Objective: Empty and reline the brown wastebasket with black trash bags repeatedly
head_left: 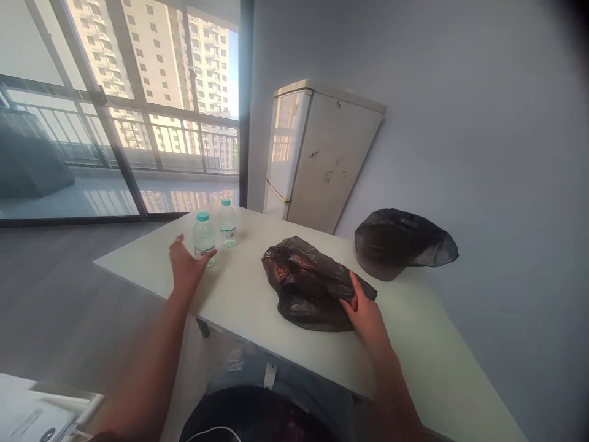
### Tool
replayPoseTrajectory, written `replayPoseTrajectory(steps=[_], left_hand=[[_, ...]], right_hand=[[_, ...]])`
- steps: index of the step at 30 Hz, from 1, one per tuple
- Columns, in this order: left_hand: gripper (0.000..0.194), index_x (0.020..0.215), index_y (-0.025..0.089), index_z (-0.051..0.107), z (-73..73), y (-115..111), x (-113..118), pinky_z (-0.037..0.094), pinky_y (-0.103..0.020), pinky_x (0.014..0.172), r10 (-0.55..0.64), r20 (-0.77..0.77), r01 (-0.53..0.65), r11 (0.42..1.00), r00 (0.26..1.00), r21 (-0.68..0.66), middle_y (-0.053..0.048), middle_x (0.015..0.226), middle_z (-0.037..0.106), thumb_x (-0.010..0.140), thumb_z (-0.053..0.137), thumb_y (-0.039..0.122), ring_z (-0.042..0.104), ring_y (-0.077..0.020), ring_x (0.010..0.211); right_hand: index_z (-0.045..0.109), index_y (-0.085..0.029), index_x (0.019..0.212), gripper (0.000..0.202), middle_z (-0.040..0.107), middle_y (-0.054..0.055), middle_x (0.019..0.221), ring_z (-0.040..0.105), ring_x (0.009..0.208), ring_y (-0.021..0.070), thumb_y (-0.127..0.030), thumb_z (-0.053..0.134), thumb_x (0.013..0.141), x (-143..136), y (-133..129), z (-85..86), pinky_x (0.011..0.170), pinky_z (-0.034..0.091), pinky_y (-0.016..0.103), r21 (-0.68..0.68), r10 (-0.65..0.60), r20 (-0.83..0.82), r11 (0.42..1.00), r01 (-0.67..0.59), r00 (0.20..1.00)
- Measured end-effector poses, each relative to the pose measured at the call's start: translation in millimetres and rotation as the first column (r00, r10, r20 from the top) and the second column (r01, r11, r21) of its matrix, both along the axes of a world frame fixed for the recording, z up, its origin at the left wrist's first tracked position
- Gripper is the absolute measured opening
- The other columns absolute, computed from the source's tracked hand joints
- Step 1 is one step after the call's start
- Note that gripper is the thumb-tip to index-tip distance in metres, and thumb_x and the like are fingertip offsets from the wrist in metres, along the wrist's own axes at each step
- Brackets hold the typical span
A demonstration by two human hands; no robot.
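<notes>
My left hand (186, 261) is at the near bottle, thumb and fingers spread apart around its lower part; I cannot tell whether they touch it. This clear plastic bottle (204, 232) stands upright with a teal cap, and a second bottle (227, 224) of the same kind stands just behind it to the right. On the right, my right hand (363, 310) grips the near right edge of a black plastic bag (317, 288), which lies crumpled on the white table (248, 301). Something reddish-brown shows through the bag's left end.
A bin lined with a black bag (400, 239) stands at the table's right side, near the wall. Behind the table is a white refrigerator (331, 153). Sliding glass doors (151, 135) are at the back left. Papers (37, 414) lie at the lower left.
</notes>
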State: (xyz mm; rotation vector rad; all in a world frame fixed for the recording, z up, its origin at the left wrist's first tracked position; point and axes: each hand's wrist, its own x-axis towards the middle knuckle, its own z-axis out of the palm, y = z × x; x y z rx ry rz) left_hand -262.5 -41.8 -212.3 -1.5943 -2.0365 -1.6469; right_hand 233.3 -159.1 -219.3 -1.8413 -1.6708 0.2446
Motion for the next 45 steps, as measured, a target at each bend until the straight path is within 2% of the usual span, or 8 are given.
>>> replayPoseTrajectory(steps=[5,10,15,22,30,37,42,45], left_hand=[[0.039,0.127,0.021,0.061,27.3,-24.3,66.9,0.044,-0.049,0.115,-0.355,-0.2,0.373,0.926,0.913,0.061,-0.013,0.129,0.061,0.1,0.06,0.049,0.058,-0.0316,0.128],[0.077,0.151,0.029,0.052,35.0,-29.5,176.7,0.031,-0.059,0.126,-0.8,-0.363,0.77,0.58,0.478,-0.265,-0.014,0.16,0.047,0.086,0.075,0.065,0.044,-0.039,0.148],[0.033,0.123,0.024,0.066,17.0,-6.3,239.9,0.039,-0.056,0.121,-0.866,-0.171,0.856,0.495,0.471,-0.151,-0.012,0.144,0.063,0.097,0.065,0.043,0.057,-0.0342,0.136],[0.029,0.104,0.022,0.053,-5.9,31.6,214.1,0.055,-0.036,0.086,-0.802,0.059,0.801,0.597,0.595,0.036,-0.006,0.098,0.069,0.11,0.033,0.042,0.065,-0.0215,0.092],[0.024,0.098,0.023,0.049,-4.3,17.6,209.3,0.054,-0.034,0.086,-0.795,0.151,0.788,0.604,0.587,0.121,-0.008,0.11,0.074,0.107,0.041,0.043,0.068,-0.0202,0.096],[0.013,0.108,0.024,0.053,-0.1,18.5,210.8,0.055,-0.044,0.099,-0.78,0.177,0.758,0.626,0.601,0.184,-0.01,0.119,0.073,0.095,0.049,0.025,0.069,-0.0241,0.109],[0.029,0.123,0.022,0.06,34.9,-39.4,193.1,0.045,-0.056,0.116,-0.913,-0.172,0.911,0.319,0.369,0.26,-0.015,0.142,0.064,0.099,0.049,0.032,0.057,-0.0318,0.136],[0.072,0.155,0.023,0.042,57.3,-98.9,187.2,0.044,-0.055,0.119,-0.934,-0.296,0.974,0.221,0.199,-0.041,-0.017,0.156,0.054,0.093,0.07,0.047,0.052,-0.0341,0.142]], right_hand=[[0.07,-0.021,0.078,0.038,0.069,0.007,0.07,0.063,0.063,0.0221,-0.051,0.053,0.093,-2.6,16.0,9.9,0.067,0.049,0.034,0.11,0.027,-0.12,0.994,-0.014,0.992],[0.065,-0.021,0.099,0.036,0.074,0.008,0.086,0.073,0.08,0.024,-0.056,0.059,0.096,-7.6,30.6,46.9,0.081,0.059,0.037,0.365,0.066,-0.473,0.922,0.127,0.879],[0.053,-0.027,0.129,0.04,0.067,0.013,0.14,0.066,0.128,0.0263,-0.038,0.065,0.093,-26.2,46.9,53.9,0.11,0.053,0.047,0.496,0.393,-0.419,0.854,-0.157,0.818],[0.074,-0.022,0.098,0.018,0.075,0.013,0.114,0.065,0.113,0.0322,-0.02,0.057,0.092,-63.7,59.0,19.7,0.104,0.051,0.05,0.361,0.021,0.115,0.931,-0.062,0.993],[0.068,-0.017,0.122,0.039,0.073,0.015,0.124,0.07,0.116,0.0316,-0.025,0.072,0.084,-83.9,90.4,21.0,0.098,0.054,0.04,0.115,0.152,-0.032,0.982,-0.148,0.988],[0.07,-0.022,0.112,0.04,0.075,0.008,0.114,0.07,0.106,0.0291,-0.034,0.076,0.075,-60.0,9.1,55.1,0.097,0.054,0.043,0.111,0.045,-0.238,0.994,-0.018,0.97],[0.064,-0.023,0.123,0.049,0.072,0.011,0.122,0.071,0.11,0.0284,-0.046,0.078,0.082,-76.6,-48.2,73.7,0.091,0.06,0.04,0.191,0.018,-0.584,0.975,0.116,0.812],[0.065,-0.023,0.118,0.048,0.074,0.009,0.114,0.072,0.106,0.028,-0.046,0.084,0.08,-98.7,-61.7,76.5,0.091,0.061,0.04,0.17,0.119,-0.66,0.985,-0.008,0.742]])
